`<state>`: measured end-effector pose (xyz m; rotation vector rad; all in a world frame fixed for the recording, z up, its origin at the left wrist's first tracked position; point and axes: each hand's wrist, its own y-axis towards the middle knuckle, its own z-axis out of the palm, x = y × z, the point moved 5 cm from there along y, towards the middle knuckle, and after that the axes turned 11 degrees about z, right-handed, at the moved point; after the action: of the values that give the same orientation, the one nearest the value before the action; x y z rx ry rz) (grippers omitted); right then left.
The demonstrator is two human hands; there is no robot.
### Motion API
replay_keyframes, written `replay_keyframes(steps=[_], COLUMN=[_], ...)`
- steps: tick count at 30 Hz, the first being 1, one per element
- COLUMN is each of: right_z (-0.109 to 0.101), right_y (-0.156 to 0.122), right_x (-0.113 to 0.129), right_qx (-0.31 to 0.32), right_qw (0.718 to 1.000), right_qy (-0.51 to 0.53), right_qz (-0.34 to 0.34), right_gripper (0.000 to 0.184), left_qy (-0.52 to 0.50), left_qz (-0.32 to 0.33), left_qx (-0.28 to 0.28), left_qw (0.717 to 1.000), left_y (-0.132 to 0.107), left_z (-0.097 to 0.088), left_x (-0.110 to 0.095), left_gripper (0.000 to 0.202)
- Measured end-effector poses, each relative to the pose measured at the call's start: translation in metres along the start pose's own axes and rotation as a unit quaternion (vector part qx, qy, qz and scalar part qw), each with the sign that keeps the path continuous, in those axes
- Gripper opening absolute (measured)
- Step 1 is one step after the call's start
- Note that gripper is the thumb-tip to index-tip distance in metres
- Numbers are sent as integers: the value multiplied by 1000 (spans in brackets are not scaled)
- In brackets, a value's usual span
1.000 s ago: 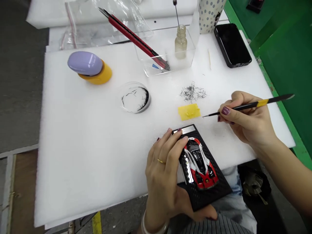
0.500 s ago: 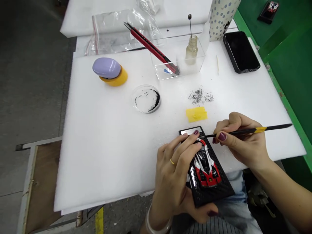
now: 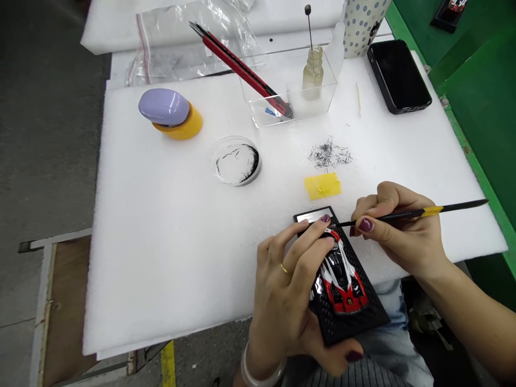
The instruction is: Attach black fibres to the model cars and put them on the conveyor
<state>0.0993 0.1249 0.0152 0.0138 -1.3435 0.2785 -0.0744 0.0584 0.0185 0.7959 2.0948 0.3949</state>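
Nearest the camera, the left hand (image 3: 288,293) grips a black display base (image 3: 355,322) from its left side, thumb curled under the near edge and fingers laid over the top. On that base sits a red, white and black model car (image 3: 342,277), nose pointing toward the person; the base overhangs the near edge of the bench (image 3: 161,242) and hangs partly above the lap. The left fingertips rest on the far end of the car.

Just to the right, the right hand (image 3: 397,234) pinches a thin black tool (image 3: 407,215) with a yellow band — held like a pen, its fine tip reaching left to the far end of the car, right by the left fingertips.

Farther out on the white foam surface lies a small yellow pad (image 3: 322,185), and just beyond it a loose scatter of tiny dark pins (image 3: 329,155). To the left sits a round clear dish (image 3: 236,161) with dark slivers inside, and further left a lilac and yellow gadget (image 3: 169,113).

At the back stands a clear box (image 3: 258,107) holding a small glass bottle (image 3: 313,70) and the tip of a red utility knife (image 3: 242,67) — a black phone (image 3: 399,75) lies to its right, beside a dotted cup (image 3: 365,24).
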Motion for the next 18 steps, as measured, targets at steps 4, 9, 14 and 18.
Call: replay_keyframes(steps=[4, 9, 14, 18], right_z=[-9, -22, -21, -18], right_y=[3, 20, 34, 33], right_x=[4, 10, 9, 9], right_qx=[-23, -77, -90, -100], right_qw=[1000, 996, 989, 982], right_qy=[-6, -51, -117, -157], right_qz=[-8, -10, -16, -25], right_gripper=[20, 20, 26, 29], left_qy=[8, 9, -11, -8], left_qz=[-4, -27, -50, -52], left_qx=[-9, -31, -74, -75], left_qw=[1000, 999, 996, 996], left_y=[-4, -9, -12, -13], left_z=[0, -2, -3, -2], left_x=[1, 1, 2, 3], left_gripper=[80, 80, 80, 89])
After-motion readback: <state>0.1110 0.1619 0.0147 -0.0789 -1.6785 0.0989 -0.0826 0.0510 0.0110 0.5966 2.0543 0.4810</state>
